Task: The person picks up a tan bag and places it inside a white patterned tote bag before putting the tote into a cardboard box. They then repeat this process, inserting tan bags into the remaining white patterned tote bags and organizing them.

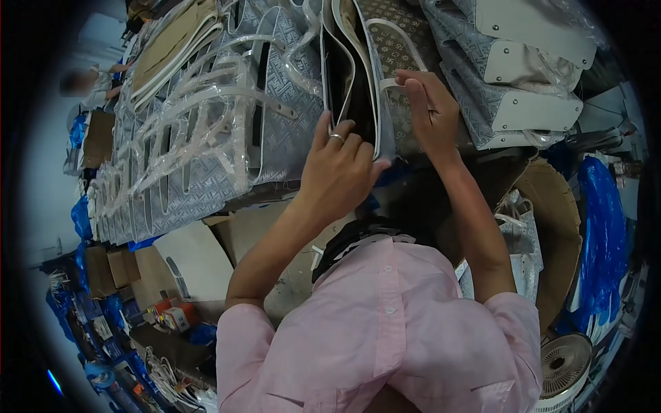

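An open handbag (387, 134) with white edges and a dark inside stands upright in front of me. My left hand (337, 162), with a ring on one finger, is closed on the near end of its rim, fingers curled into the opening and thumb to the right. To the right of the bag, my right hand (435, 113) is raised with bent fingers, thumb and forefinger closed around a short white strap (390, 84) at the bag's side. The exact grip on the strap is partly hidden. Behind it lies brown patterned material (406, 117).
Left stands a row of grey patterned handbags (289, 131) with plastic-wrapped handles. More bags with white flaps (537, 110) are stacked right. A cardboard box (551, 227) holding bags, blue plastic (602, 227) and a fan (564, 361) are at lower right. Another person (96, 86) is far left.
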A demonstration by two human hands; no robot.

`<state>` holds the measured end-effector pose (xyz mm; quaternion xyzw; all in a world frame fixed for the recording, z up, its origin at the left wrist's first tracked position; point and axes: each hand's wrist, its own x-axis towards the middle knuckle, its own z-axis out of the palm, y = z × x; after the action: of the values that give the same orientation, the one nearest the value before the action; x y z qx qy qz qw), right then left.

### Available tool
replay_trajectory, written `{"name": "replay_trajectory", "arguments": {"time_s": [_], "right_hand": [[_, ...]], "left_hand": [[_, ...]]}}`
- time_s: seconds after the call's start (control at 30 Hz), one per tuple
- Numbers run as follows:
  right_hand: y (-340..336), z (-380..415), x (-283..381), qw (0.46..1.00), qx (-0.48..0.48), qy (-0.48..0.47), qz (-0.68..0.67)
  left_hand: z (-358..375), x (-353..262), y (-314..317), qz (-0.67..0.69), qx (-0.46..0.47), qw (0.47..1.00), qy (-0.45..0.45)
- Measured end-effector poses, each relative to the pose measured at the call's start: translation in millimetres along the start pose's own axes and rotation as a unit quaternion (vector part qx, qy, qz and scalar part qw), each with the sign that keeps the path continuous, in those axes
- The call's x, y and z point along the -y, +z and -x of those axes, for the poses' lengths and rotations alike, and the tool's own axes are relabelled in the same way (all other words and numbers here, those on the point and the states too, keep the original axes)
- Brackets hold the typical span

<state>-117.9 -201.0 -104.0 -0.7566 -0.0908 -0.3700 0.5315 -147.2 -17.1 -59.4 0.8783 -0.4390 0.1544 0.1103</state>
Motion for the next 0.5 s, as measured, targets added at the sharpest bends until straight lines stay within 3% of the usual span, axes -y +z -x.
{"name": "replay_trajectory", "arguments": {"time_s": [0.13,0.23,0.33,0.43,0.5], "right_hand": [[2.7,-2.7,5.3,0.999,-0.008,-0.022,-0.033],[3.3,-1.8,1.3,0.998,-0.008,-0.039,-0.053],[-1.0,-3.1,-4.0,0.995,-0.009,-0.052,-0.081],[-18.3,-1.8,-1.3,0.991,0.037,-0.11,-0.06],[-32.0,-3.0,2.9,0.96,0.151,-0.235,-0.017]], "left_hand": [[-3.4,-4.1,18.2,0.008,-0.014,1.0,0.026],[-6.9,-11.5,27.0,0.056,-0.045,0.997,-0.032],[-10.2,-17.3,27.0,0.068,-0.039,0.997,-0.012],[1.1,-8.6,5.0,0.045,-0.053,0.997,-0.023],[14.7,13.8,-1.8,0.094,-0.042,0.994,-0.041]]}}
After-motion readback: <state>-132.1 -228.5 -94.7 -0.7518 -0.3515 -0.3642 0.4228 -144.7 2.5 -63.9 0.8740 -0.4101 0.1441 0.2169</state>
